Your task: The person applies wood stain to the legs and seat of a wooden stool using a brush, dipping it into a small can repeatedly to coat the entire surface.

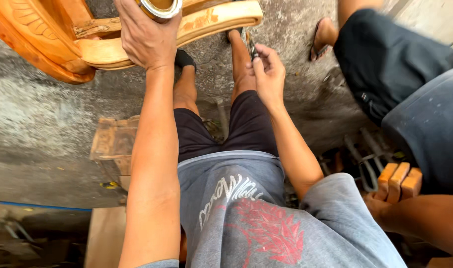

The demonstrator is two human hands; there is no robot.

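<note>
Bare grey concrete floor (48, 114) open on the left; carved orange wooden chair frame (53, 44) blocks ahead, a co-worker's dark-shorted leg (385, 59) blocks the right.

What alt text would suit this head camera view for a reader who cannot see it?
A seated person's left hand grips a round metal tin against a carved orange wooden furniture frame, while the right hand pinches a small dark tool. Another person sits alongside.

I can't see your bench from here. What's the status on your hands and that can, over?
Left hand grips small metal can over carved wooden chair frame. Right hand pinches thin dark tool, likely a brush. Co-worker's leg close right.
</note>
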